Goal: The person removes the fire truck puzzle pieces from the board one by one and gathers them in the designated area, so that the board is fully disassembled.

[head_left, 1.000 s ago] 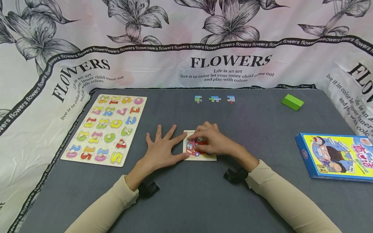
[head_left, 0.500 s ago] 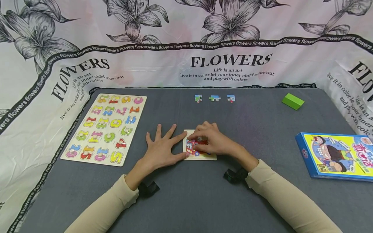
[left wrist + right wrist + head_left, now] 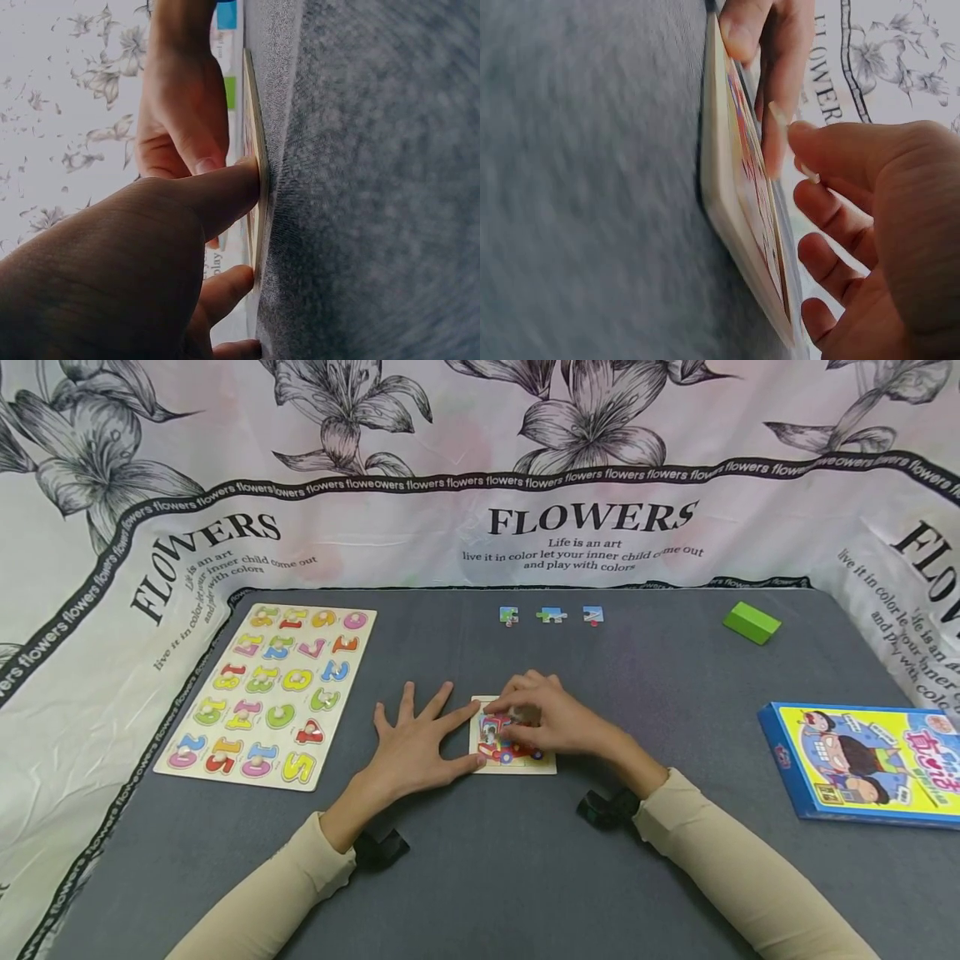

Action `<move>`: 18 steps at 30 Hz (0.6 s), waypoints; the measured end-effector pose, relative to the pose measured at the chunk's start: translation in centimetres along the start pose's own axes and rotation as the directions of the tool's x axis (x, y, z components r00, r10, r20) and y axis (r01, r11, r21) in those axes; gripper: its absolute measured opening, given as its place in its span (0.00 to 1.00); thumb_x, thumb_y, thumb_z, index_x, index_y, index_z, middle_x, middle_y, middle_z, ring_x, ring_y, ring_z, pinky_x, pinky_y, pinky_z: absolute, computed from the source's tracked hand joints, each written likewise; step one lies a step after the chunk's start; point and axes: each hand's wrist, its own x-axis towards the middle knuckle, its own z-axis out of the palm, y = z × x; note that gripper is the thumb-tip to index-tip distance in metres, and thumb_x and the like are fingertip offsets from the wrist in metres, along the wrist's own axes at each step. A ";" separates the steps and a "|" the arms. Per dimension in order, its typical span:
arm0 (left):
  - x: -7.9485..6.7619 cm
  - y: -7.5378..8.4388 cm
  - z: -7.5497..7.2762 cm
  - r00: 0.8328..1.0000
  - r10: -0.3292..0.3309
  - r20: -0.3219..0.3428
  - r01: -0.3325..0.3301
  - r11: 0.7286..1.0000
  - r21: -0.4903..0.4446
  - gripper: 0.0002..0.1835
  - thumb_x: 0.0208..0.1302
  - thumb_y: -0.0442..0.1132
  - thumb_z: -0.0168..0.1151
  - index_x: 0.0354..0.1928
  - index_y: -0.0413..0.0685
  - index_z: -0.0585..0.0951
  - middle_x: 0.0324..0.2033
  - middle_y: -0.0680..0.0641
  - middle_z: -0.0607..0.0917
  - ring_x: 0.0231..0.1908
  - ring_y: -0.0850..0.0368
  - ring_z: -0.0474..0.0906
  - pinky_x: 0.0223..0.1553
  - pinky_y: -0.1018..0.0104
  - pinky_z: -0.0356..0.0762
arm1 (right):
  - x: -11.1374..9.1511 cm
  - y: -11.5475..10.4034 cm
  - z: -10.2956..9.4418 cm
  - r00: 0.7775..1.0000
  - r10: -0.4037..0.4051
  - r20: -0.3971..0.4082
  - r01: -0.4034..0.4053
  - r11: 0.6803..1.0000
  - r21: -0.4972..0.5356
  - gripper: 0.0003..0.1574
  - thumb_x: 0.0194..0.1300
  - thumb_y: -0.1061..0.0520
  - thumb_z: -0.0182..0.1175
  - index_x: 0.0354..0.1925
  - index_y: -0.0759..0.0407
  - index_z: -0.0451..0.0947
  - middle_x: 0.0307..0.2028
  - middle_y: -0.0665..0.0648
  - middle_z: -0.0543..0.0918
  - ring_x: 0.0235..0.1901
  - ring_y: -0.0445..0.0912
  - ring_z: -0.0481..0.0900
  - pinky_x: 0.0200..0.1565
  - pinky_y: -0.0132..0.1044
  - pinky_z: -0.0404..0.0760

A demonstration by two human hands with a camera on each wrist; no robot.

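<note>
Jigsaw board [image 3: 536,769] is being steadied at its left edge by outspread left hand [image 3: 415,749], probably against sliding; thin piece [image 3: 778,114] is being pinched by right hand [image 3: 558,718].

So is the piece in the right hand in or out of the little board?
Out: the right wrist view shows the right hand pinching the piece apart from the little board.

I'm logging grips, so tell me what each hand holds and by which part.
The right hand pinches a thin piece whose ends stick out; exactly where it is gripped is hidden. The left hand only touches the edge of the board.
</note>
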 end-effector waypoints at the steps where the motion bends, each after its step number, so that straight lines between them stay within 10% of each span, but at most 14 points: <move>1: 0.0 0.0 0.0 1.000 -0.001 0.000 0.001 1.000 -0.002 0.42 0.62 0.70 0.62 0.77 0.72 0.64 0.81 0.46 0.54 0.78 0.24 0.34 0.65 0.14 0.33 | 0.0 0.1 -0.1 1.000 0.002 -0.001 -0.002 1.000 0.011 0.21 0.63 0.56 0.71 0.55 0.52 0.87 0.44 0.48 0.83 0.42 0.45 0.68 0.48 0.45 0.57; 18: -0.2 0.2 0.0 1.000 -0.008 -0.001 0.008 1.000 -0.003 0.42 0.62 0.69 0.62 0.77 0.71 0.64 0.81 0.46 0.54 0.78 0.25 0.35 0.64 0.14 0.33 | 0.0 1.4 -2.6 0.996 0.081 -0.048 -0.077 0.994 0.079 0.22 0.66 0.56 0.70 0.58 0.49 0.85 0.43 0.50 0.83 0.43 0.48 0.72 0.47 0.46 0.67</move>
